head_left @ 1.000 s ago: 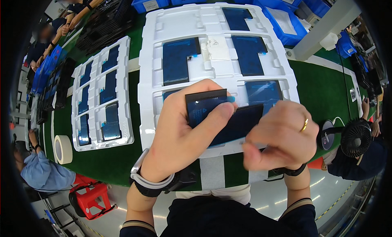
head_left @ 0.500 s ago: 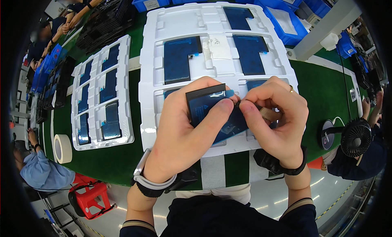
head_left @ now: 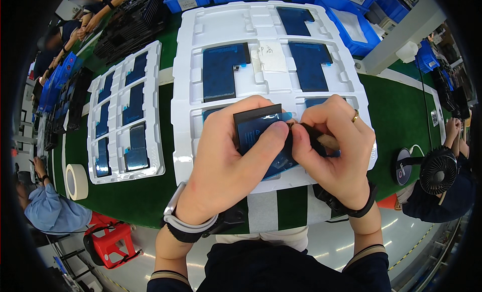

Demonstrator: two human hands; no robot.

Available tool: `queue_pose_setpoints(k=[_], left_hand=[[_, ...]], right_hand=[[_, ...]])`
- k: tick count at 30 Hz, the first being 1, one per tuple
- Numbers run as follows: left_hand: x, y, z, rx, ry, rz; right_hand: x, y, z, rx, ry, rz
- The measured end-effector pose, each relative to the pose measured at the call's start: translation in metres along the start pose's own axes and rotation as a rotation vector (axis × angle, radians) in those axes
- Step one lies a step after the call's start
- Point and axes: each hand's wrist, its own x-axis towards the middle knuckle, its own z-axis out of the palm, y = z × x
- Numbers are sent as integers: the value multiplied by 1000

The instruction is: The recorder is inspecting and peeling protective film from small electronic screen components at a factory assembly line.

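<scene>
My left hand (head_left: 221,154) grips a flat L-shaped battery (head_left: 251,133) in shiny blue film, with a black strip along its far edge. The thumb presses on its face near a small light-blue tab (head_left: 286,116). My right hand (head_left: 337,146) is closed in a pinch at the battery's right side, close to the left thumb tip. Something dark and tan shows between its curled fingers; I cannot make out what it is. Both hands are above the near part of a large white moulded tray (head_left: 261,28), where more blue-filmed batteries (head_left: 219,73) lie in recesses.
A smaller white tray (head_left: 156,166) of similar batteries lies left on the green mat (head_left: 145,196), beside a tape roll (head_left: 77,182). Blue bins (head_left: 354,28) line the far side, near a pale post (head_left: 396,35). A small black fan (head_left: 438,174) stands right. Other people work around.
The battery and my left hand have shifted slightly to the right. My right hand has turned a little at the battery's edge, and its pinch stays closed.
</scene>
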Motion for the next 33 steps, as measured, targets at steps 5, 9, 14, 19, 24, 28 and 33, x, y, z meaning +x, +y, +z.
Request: queue_pose_setpoints(k=[5, 9, 14, 19, 24, 28, 33], left_hand=[[-2, 3, 4, -20, 46, -50], [0, 3, 0, -18, 16, -91], [0, -1, 0, -1, 18, -56], [2, -2, -1, 33, 17, -31], [0, 0, 3, -9, 74, -54], [1, -1, 0, -1, 37, -61], [1, -3, -1, 13, 16, -57]], right_hand=[[0, 0, -6, 85, -39, -30], [1, 0, -9, 131, -61, 37], [1, -1, -6, 137, -86, 96], [2, -2, 3, 101, -40, 85], [4, 0, -8, 156, -134, 91], [2, 0, -2, 147, -101, 107], [3, 2, -4, 197, -150, 141]])
